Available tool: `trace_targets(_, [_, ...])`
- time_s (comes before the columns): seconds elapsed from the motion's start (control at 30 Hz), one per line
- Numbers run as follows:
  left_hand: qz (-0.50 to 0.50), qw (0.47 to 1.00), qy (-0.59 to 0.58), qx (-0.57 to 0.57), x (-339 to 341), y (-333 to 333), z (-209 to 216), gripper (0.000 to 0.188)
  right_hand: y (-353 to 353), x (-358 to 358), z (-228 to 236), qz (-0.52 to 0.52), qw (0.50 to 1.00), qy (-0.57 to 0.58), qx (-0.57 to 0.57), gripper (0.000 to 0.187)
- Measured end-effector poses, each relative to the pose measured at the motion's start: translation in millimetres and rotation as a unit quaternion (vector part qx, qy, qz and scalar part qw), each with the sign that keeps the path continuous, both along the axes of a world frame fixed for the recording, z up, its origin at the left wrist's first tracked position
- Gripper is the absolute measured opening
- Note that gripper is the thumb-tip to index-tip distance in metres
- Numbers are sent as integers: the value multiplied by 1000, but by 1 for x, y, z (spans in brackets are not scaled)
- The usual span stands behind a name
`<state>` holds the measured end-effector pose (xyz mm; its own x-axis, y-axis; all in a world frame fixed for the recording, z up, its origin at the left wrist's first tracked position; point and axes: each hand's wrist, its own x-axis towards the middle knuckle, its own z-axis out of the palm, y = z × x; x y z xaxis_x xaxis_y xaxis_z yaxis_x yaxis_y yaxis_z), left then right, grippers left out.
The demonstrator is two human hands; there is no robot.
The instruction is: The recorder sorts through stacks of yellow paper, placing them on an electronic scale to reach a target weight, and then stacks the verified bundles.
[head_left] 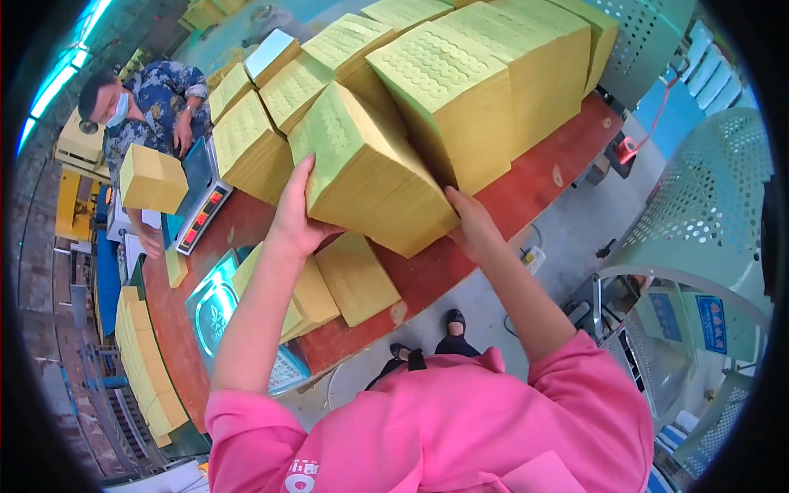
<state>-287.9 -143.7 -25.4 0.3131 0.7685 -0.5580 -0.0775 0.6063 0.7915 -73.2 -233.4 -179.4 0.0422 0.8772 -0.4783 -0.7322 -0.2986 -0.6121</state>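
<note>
Between my two hands is a thick stack of yellow paper, tilted, its top sheet stamped with rows of round marks. My left hand presses on its near left side, thumb up along the edge. My right hand grips its right lower corner. Taller yellow paper stacks stand right behind it on the red table. Below my left wrist lie smaller yellow paper blocks, partly covered by my forearm.
A person in a mask and camouflage sleeves is at the far left, beside a digital scale and another paper block. Another scale sits near my left forearm. Perforated green metal guards stand at right; red twine hangs near the table edge.
</note>
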Motion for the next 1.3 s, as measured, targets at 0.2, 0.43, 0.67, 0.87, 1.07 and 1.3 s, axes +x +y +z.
trace_targets(0.2, [11,999,18,42,18,-16,0,55,-76,-3,13,-94,984,-145,46,38])
trace_targets(0.43, [-29,998,38,49,40,-16,11,61,-68,-18,-5,-26,995,-86,47,28])
trace_targets(0.67, [-47,995,13,88,41,0,0,65,-49,-15,-5,-2,995,-93,38,26])
trace_targets(0.87, [17,974,16,224,-9,-6,9,65,-50,-29,7,-20,982,-156,108,35])
trace_targets(1.07, [92,960,-44,260,-102,-90,18,47,-95,-60,23,-6,975,-205,86,13])
trace_targets(1.3, [261,940,30,217,-243,-198,10,32,-97,-167,82,223,917,-66,325,30])
